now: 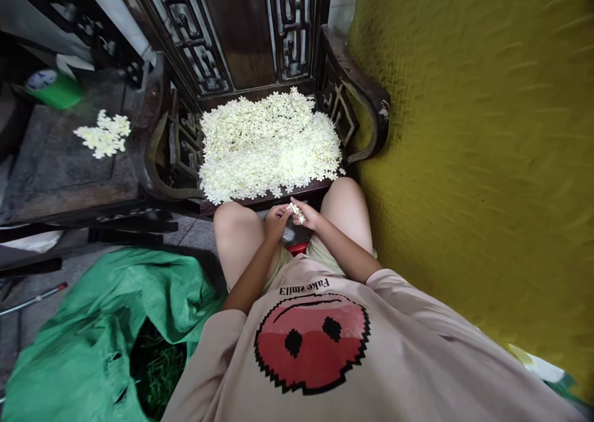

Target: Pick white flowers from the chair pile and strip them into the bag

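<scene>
Chair seat (320,189) mostly under white blossoms (269,150)

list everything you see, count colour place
heaped flowers: uncounted, white, chair seat
held flowers: a few, white, in hands
flower cluster: one, white, wooden surface
round item: one, green, same surface
carved chair: one, dark, ahead
wooden surface: one, dark, left
sack: one, green, lower left, dark contents
rod: one, silver-red, far left
textured sheet: one, mustard, right
small item: one, red, between thighs
floor: grey, tiled, below
shirt: one, pinkish beige, worn
knees: two, bare, by chair
left hand, right hand: one each, bare, centre
</scene>
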{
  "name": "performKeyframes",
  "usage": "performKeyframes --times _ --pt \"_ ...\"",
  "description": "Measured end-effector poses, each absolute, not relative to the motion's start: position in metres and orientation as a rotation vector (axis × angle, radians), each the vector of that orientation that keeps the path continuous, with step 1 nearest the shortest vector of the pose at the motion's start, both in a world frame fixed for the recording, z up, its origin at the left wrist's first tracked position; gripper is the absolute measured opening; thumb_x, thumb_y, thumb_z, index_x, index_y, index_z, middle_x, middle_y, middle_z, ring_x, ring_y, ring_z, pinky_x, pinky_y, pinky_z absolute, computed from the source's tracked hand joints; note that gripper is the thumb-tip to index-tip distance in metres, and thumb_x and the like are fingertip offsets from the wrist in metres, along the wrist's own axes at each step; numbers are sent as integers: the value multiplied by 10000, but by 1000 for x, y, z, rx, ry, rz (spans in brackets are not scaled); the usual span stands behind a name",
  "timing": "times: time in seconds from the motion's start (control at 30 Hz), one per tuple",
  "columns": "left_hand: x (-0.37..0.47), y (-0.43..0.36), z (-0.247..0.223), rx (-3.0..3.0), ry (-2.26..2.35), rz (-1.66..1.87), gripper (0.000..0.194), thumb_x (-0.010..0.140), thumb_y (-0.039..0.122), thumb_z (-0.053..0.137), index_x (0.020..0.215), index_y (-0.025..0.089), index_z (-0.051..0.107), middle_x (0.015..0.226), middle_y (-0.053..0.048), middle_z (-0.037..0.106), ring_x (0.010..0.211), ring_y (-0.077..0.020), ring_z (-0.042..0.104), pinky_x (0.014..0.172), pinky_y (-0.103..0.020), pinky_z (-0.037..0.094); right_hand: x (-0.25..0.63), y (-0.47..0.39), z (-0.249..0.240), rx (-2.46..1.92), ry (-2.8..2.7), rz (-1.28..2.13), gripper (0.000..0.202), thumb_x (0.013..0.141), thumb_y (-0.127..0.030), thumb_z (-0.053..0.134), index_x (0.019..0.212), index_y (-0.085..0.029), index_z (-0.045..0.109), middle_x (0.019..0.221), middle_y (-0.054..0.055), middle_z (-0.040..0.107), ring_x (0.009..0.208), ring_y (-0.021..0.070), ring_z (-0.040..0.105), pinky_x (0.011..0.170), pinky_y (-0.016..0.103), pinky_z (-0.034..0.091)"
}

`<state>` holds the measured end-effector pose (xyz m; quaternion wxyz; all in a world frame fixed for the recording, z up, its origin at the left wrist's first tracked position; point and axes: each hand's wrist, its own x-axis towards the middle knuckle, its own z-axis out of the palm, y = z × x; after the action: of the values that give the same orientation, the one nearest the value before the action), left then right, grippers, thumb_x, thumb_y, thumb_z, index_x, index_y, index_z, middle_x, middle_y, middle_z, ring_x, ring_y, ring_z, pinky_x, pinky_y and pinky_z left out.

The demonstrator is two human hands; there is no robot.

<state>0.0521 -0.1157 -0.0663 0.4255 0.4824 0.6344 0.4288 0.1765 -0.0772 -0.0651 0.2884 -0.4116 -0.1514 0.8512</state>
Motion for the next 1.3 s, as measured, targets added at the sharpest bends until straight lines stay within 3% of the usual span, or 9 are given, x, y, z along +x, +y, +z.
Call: performKeyframes --times 0.23,0.53,0.7,1.0,1.13,1.3 --pt "49 -111 -64 1023 1613 1173 229 671 322 680 839 168 683 757 -27 630 673 -121 525 670 -255 428 175 -81 -57 -1024 -496 2204 298 769 -411 683 776 -159 523 542 -80 477 355 11 317 328 142 224" --pt "48 -106 -62 773 1436 1206 233 667 366 671 787 166 668 749 -33 667 699 -131 579 720 -272 446 173 -79 -61 -1124 -398 2165 341 838 -468 586 738 -161 476 520 -59 484 359 26 351 341 152 268" --pt "47 -104 -62 723 1465 1164 257 685 404 664 772 163 652 716 -26 652 671 -127 566 658 -251 430 174 -78 -61 -1102 -345 2240 357 872 -470 527 700 -167 450 509 -55 473 365 38 365 341 159 271" --pt "43 -104 -61 797 1556 1184 252 781 419 558 701 180 570 669 -5 591 660 -124 532 677 -248 427 173 -82 -60 -1143 -539 2277 133 862 -265 561 811 -153 512 587 -30 563 389 37 406 355 147 272" --pt "42 -104 -60 830 1574 1191 256 804 412 528 699 180 552 642 1 558 644 -124 511 673 -250 415 172 -84 -61 -1065 -653 2312 222 815 -350 628 787 -162 514 464 -87 423 361 29 324 350 146 197" --pt "43 -104 -62 840 1625 1199 301 793 441 542 632 187 519 586 20 499 610 -117 477 646 -248 389 171 -85 -60 -1099 -793 2121 379 681 -478 715 804 -161 546 464 -105 397 375 19 293 365 154 169"
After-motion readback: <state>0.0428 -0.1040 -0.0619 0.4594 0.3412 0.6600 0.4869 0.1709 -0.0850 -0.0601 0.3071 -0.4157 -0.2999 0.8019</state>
